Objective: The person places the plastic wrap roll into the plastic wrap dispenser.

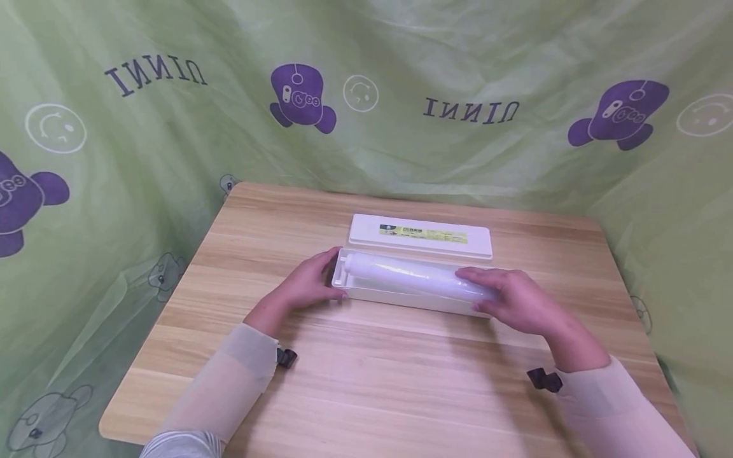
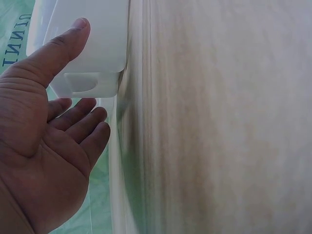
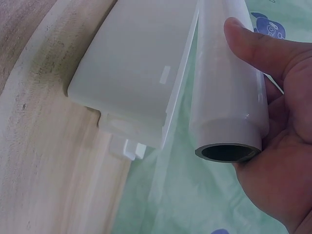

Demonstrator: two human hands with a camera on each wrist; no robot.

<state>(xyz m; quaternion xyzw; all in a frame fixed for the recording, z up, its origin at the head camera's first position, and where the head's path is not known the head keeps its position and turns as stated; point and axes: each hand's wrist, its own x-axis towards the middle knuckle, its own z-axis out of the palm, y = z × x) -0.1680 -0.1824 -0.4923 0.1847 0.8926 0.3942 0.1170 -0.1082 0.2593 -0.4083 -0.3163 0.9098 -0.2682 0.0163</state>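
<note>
Right hand: grips roll
Left hand: wide, around box end
Rim: below right hand; tilted roll may snag

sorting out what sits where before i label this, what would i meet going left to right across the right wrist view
Wooden table, white box, white roll, right hand. The green cloth is left out, as it lies behind several of these.

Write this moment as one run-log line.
left hand: at long white plastic box; right hand: grips glossy white cylindrical roll, tilted; labelled white rectangular lid: off
</note>
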